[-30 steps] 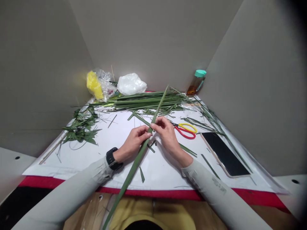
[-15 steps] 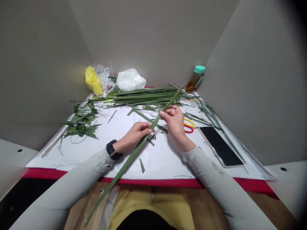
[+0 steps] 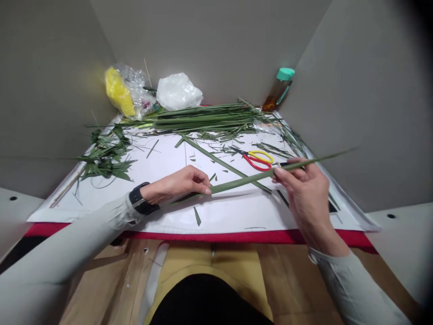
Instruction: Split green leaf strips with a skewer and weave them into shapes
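Note:
A long green leaf strip (image 3: 241,181) stretches between my hands, just above the white table covering. My left hand (image 3: 184,184), with a black watch at the wrist, pinches its left part between thumb and fingers. Farther right, my right hand (image 3: 304,189) grips the strip, and its thin tip sticks out past the fingers. Another strip, folded at its far end (image 3: 219,160), lies on the covering and passes beneath the held one. Scissors (image 3: 259,159) with one yellow and one red handle lie just beyond my right hand, which hides most of a phone (image 3: 333,207).
A thick bundle of long green leaves (image 3: 203,118) lies along the back. Braided-looking leaf pieces (image 3: 108,158) sit at the left. Behind are a yellow item in clear plastic (image 3: 120,92), a white plastic bag (image 3: 179,91) and a bottle with a teal lid (image 3: 280,90). Grey partitions enclose the table.
The held strip has swung from a steep diagonal to nearly level. My right hand has moved right and nearer, over the phone, uncovering the scissors. My left hand has shifted slightly left.

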Tool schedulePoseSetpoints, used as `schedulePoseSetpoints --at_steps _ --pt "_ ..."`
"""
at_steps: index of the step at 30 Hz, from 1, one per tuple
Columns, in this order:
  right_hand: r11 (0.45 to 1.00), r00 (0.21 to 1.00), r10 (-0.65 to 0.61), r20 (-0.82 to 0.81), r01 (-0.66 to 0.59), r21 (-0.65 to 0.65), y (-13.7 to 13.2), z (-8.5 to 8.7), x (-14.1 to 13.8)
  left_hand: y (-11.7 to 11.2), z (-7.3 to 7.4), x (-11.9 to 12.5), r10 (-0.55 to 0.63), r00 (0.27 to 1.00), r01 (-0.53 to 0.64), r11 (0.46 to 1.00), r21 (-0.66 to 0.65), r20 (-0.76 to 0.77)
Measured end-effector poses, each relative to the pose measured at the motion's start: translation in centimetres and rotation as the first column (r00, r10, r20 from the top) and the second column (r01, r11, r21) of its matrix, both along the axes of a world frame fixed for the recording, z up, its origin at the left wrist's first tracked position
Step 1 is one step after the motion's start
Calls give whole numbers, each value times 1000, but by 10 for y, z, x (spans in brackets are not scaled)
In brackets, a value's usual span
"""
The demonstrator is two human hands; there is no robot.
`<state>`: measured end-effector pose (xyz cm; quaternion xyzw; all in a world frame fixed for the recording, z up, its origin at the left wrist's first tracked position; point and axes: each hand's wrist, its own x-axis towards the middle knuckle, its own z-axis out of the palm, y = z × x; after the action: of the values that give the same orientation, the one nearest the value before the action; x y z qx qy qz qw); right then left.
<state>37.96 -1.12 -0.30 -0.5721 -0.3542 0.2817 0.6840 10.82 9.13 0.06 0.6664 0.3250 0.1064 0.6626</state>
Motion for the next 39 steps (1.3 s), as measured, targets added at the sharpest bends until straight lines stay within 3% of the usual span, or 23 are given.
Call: schedulePoseSetpoints --at_steps 3,7,13,17,22,26,29,33,39 --pt "995 995 -89 -43 88 -42 -25 -5 11 1 5 -7 -78 993 81 996 24 -92" --pt "991 982 -130 -137 123 -55 -35 -9 16 10 10 -17 -136 974 151 986 73 -180" --pt "992 975 -122 -187 125 0 -28 -10 16 23 12 -39 -44 964 108 965 237 -261" --pt "994 977 -89 -193 99 46 -20 -2 10 27 14 -53 -29 958 107 959 262 -286" --pt "984 975 -77 -208 108 142 -11 10 -5 31 33 -59 17 952 90 938 333 -306" --pt "991 970 -63 -233 88 100 -11 5 -10 32 45 -61 56 943 83 915 396 -327" --pt "995 965 -59 -256 76 57 -17 -2 -7 32 38 -63 52 937 88 921 379 -344" --pt "994 960 -104 -258 105 -12 -31 -13 3 32 17 -69 5 938 122 931 344 -346" --pt "987 975 -79 -210 47 -152 -42 -29 24 24 -2 -78 62 940 71 926 372 -335"
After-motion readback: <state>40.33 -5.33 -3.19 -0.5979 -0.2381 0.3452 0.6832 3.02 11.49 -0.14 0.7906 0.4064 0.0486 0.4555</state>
